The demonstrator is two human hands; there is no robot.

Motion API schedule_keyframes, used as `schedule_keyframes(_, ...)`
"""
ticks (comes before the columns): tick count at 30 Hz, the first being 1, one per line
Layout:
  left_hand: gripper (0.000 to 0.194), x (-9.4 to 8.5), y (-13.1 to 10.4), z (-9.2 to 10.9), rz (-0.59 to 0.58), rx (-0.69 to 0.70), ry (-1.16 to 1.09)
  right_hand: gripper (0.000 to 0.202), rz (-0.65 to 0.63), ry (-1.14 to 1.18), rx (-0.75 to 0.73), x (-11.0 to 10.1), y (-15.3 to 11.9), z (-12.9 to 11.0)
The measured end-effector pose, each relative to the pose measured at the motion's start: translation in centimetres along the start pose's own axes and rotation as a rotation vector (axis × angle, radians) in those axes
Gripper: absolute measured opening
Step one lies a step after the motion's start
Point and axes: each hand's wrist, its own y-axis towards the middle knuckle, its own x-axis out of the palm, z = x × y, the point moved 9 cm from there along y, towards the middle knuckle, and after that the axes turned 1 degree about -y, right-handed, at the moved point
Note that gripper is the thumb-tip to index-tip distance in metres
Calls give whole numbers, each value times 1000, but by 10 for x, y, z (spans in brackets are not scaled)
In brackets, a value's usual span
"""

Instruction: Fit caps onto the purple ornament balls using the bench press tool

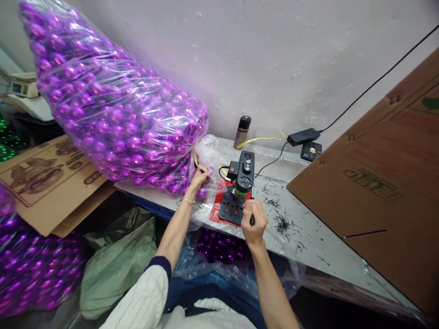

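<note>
A large clear plastic bag [116, 105] full of shiny purple balls leans on the bench at left. My left hand [199, 177] is at its gathered mouth, fingers curled in beside a yellow ribbon [196, 157] and purple balls; what the fingertips hold is hidden. To the right stands a small black bench machine [245, 171] with a red switch, its slotted base [229, 209] on a red sheet [216, 211]. In front of it, my right hand [254, 221] is closed around the machine's black lever handle [252, 220].
Black scraps [282, 224] litter the bench [310, 233] right of the machine. Behind are a spray can [242, 132], a power adapter [303, 136] and a small black box [311, 151]. Cardboard boxes flank both sides: right [384, 183], left [55, 178]. Purple balls [221, 246] sit below the bench edge.
</note>
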Motion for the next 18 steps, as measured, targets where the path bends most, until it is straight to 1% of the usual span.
schedule_keyframes(2, 52, -16, -20, 1, 0, -54, -117, 22, 3, 6, 0, 0, 0, 0)
schedule_keyframes(4, 51, -28, -47, 4, -33, -83, -297, 22, 9, 10, 1, 0, 0, 0)
schedule_keyframes(5, 48, -32, -62, 4, -60, -106, -399, 22, 12, 11, 0, -1, 0, 0)
schedule_keyframes(7, 36, -35, -91, 1, -115, -170, -547, 23, 21, 11, 0, -1, 0, 0)
schedule_keyframes(9, 30, -32, -115, -5, -152, -235, -639, 24, 23, 11, 3, -1, 0, 1)
schedule_keyframes(12, 33, -21, -137, -16, -168, -304, -693, 23, 15, 15, 1, -1, 1, 2)
schedule_keyframes(16, 21, -7, -148, -31, -128, -316, -697, 22, 9, 10, 4, -1, 1, 2)
schedule_keyframes(18, 20, -4, -151, -38, -101, -324, -683, 22, 6, 5, 11, -1, 1, 2)
